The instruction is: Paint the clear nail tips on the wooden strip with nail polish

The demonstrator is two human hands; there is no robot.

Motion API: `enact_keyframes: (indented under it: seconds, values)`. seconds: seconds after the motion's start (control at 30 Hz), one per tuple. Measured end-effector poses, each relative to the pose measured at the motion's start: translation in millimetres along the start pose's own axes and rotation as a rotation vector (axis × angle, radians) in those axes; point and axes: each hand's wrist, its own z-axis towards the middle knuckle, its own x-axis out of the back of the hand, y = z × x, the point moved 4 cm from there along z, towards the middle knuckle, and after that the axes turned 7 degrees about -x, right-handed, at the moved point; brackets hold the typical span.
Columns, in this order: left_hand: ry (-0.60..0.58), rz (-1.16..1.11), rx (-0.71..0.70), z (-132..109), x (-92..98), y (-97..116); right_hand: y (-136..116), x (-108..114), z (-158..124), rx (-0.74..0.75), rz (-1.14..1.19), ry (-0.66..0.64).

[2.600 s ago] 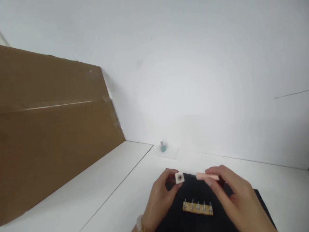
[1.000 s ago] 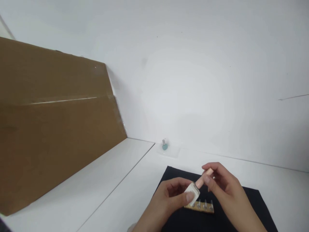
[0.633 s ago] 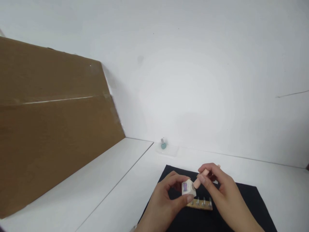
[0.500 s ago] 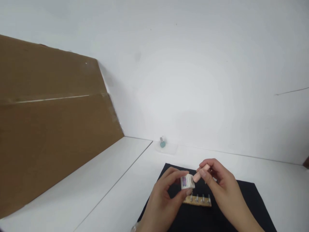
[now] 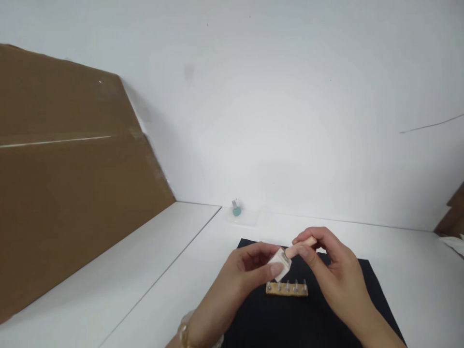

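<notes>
My left hand pinches a small white square bottle between thumb and fingers. My right hand grips the bottle's long pink cap, which meets the bottle's top. Both hands hover over a black mat. Just below the bottle, a small wooden strip with several clear nail tips stands on the mat.
A large brown cardboard sheet leans against the white wall on the left. A small teal bottle stands on a clear tile at the back of the white table. More cardboard shows at the right edge.
The bottle and pink cap, held apart at first, have come together. My view has shifted right, so the cardboard and teal bottle sit further left.
</notes>
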Motion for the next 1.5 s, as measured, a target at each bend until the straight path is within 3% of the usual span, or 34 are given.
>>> enact_keyframes:
  seconds: [0.1, 0.2, 0.37, 0.5, 0.6, 0.67, 0.87, 0.97, 1.23, 1.37, 1.5]
  values:
    - [-0.019, -0.019, 0.015, 3.6, -2.7, 3.1, -5.8, 4.3, -1.1, 0.05, -0.044, 0.021]
    - [-0.014, 0.077, -0.013, 4.9, -5.1, 0.6, -4.8, 6.6, 2.9, -0.025, -0.099, -0.062]
    - [0.101, 0.438, -0.238, -1.9, -8.5, -0.1, 2.6, 4.0, 8.3, -0.149, -0.088, -0.161]
    - [0.178, 0.511, -0.344, -6.5, -10.4, 6.8, 3.5, -0.5, 5.8, -0.112, 0.089, -0.066]
    - [0.159, 0.423, -0.243, -3.2, -9.4, 8.5, -1.0, 0.9, 1.5, -0.001, 0.047, 0.068]
    - [0.09, 0.304, -0.142, -0.2, -9.6, 6.1, -4.0, 1.9, 0.1, 0.056, -0.018, 0.08]
    - [0.012, 0.108, 0.03, -2.7, -7.9, -2.3, 1.6, 3.5, 6.9, -0.089, -0.027, -0.102]
    - [-0.009, 0.075, 0.054, -5.8, -9.0, -2.6, 3.8, 2.4, 7.9, -0.141, 0.054, -0.15]
    - [0.005, 0.086, 0.031, -3.0, -5.7, -2.8, 2.5, 3.8, 6.2, -0.117, 0.043, -0.071]
    - [0.059, 0.229, -0.1, -1.9, -3.4, -4.9, 11.2, 0.3, 9.6, -0.2, 0.116, -0.077]
    - [0.168, 0.459, -0.313, -3.0, -4.8, 0.7, 8.6, -1.0, 7.1, -0.166, 0.055, 0.005]
